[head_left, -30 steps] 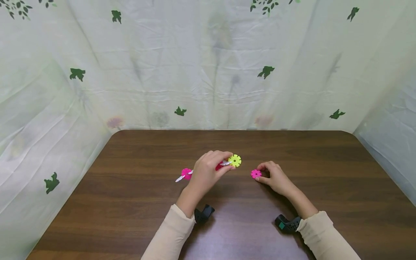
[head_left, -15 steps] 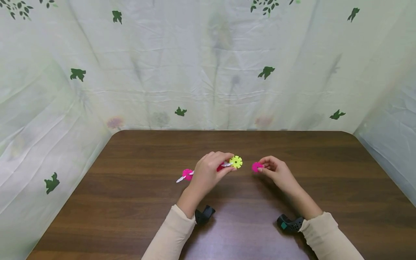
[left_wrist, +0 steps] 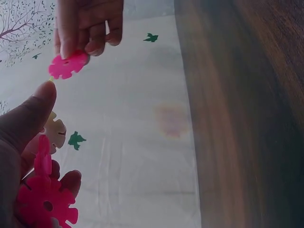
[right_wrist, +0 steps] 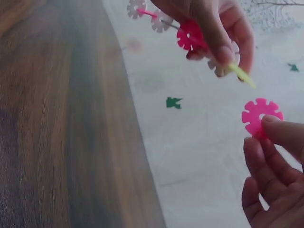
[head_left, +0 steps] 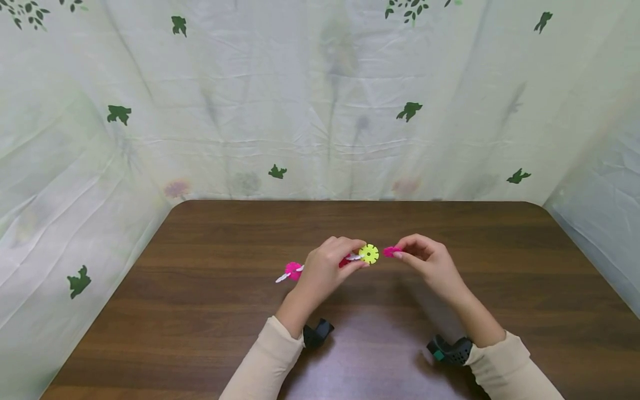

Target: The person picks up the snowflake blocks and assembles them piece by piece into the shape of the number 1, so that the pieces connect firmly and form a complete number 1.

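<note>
My left hand (head_left: 327,266) grips a chain of notched plastic discs in pink and white. At the chain's right end a yellow disc (head_left: 369,254) sticks out past the thumb and fingertips. Beyond the other side of this hand trail a pink disc (head_left: 293,270) and a white disc (head_left: 283,278). Between thumb and finger, my right hand (head_left: 432,264) pinches a loose pink disc (right_wrist: 256,114), tilted nearly edge-on in the head view. A small gap parts it from the yellow disc (right_wrist: 242,76). The palm hides the chain's middle in the head view.
Both hands are above a brown wooden table (head_left: 225,233). A pale cloth backdrop (head_left: 300,111) with green bird shapes hangs behind it and at the sides. Black camera straps (head_left: 450,351) sit on both wrists.
The right hand has risen off the table with the pink disc and turned it from face-on to nearly edge-on, close to the yellow disc. The left hand has shifted slightly right with the chain.
</note>
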Available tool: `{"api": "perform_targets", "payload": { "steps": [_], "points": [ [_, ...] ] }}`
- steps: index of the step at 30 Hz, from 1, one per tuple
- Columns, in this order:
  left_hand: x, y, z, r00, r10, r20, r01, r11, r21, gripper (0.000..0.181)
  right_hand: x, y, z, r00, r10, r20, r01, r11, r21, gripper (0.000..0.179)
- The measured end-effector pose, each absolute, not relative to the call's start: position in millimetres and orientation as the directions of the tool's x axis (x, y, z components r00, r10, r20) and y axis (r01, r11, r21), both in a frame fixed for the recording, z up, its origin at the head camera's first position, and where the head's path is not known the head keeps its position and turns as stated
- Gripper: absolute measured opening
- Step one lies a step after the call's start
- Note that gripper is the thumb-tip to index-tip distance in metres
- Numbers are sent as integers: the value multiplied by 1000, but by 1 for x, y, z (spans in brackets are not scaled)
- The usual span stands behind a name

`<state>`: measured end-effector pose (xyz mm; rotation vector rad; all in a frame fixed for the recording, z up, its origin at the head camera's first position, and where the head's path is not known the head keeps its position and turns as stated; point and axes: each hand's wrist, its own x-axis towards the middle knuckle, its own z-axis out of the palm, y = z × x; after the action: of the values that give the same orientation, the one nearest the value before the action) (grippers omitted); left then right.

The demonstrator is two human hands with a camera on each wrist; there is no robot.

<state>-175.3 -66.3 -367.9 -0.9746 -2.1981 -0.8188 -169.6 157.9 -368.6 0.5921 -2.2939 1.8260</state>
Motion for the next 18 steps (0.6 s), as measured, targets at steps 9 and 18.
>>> {"api": "perform_targets", "payload": {
  "steps": [9,18],
  "points": [
    [-174,-64,-367,-547,450,706,809,500,308,35,-155,146,-352,-828,-246,503,-540,110,-835,17],
    [-172,-61,-367,-561,463,686,817,445,368,36,-153,147,-348,-743,-289,603,-654,121,-747,18]
  ]
}}
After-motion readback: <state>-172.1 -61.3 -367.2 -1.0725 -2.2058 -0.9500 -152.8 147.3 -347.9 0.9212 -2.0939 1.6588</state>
